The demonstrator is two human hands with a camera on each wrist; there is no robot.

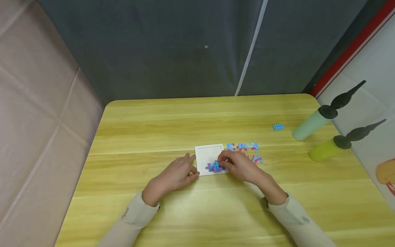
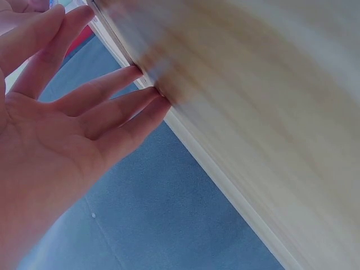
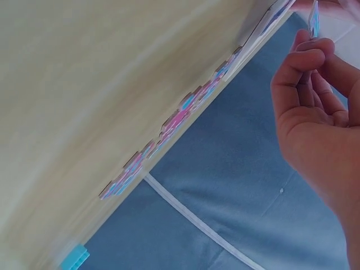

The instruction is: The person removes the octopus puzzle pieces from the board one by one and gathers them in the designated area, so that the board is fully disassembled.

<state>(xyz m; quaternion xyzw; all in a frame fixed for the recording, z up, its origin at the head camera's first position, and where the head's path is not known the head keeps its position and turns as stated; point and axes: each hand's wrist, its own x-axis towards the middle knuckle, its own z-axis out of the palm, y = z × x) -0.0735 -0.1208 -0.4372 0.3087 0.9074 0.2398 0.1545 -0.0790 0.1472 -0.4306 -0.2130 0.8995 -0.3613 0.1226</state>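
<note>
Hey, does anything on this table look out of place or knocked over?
Two pump bottles, one pale green and one yellow, lie tipped on their sides at the table's right edge. A lone blue brick sits apart from the puzzle pieces. Nothing looks spilled.

open tabletop (image 1: 172, 127) beyond the tray (image 1: 210, 154); loose pieces (image 1: 243, 148) crowd its right

Puzzle tray (image 1: 210, 152) at table (image 1: 154, 130) centre; loose pieces (image 1: 243, 148) just right of it; two pumps (image 1: 321, 120) far right; small brick (image 1: 278, 127) between.
</note>
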